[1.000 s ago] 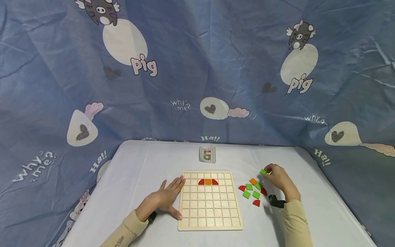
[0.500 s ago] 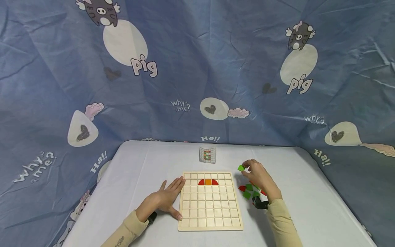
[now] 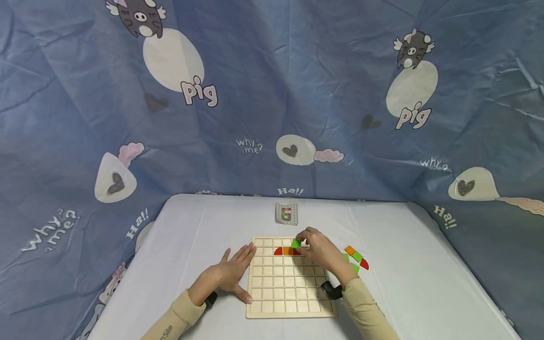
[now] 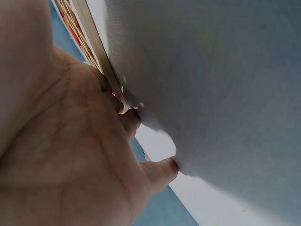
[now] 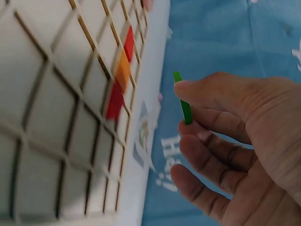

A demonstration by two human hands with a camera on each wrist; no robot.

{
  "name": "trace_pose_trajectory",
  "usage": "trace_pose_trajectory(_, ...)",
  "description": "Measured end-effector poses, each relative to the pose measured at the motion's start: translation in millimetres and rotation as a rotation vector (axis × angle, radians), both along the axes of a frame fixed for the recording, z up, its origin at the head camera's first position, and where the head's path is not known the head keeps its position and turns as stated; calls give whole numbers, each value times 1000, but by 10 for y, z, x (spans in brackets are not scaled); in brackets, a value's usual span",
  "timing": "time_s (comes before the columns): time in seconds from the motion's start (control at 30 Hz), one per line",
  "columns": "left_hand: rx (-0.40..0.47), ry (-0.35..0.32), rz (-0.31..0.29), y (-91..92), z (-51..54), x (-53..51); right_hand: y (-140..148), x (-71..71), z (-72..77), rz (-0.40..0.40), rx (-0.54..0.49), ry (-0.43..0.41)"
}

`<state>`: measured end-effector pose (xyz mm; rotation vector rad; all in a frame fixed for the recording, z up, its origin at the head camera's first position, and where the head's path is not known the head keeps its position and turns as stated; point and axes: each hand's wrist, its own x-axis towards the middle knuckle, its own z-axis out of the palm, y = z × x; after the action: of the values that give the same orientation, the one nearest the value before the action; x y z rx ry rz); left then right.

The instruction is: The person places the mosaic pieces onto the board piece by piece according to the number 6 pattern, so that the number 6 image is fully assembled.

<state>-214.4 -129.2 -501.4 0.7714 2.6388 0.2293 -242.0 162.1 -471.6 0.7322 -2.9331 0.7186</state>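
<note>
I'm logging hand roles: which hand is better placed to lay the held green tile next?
Likely the right hand: it pinches the green tile over the board; the left hand touches the board's left edge.

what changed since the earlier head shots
The right hand, still pinching a green tile, has moved left from the loose tiles to over the board. The left hand stays at the board's left edge, and the board's red and orange tiles haven't moved.
</note>
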Motion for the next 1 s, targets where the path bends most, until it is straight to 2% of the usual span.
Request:
trace_pose_trajectory(0.23, -14, 8, 8, 8, 5, 2, -212, 51, -123, 107, 60, 79)
trace_pose_trajectory(0.5, -10, 8, -5, -7, -7, -3, -371, 112, -245, 179, 98, 100)
trace_pose_trajectory(0.7, 0, 8, -9, -10, -4, -6, -425, 148, -291, 181, 107, 63)
trace_pose_trajectory(1.0, 4, -1, -11, -2, 33, 25, -437, 163, -322, 184, 103, 113)
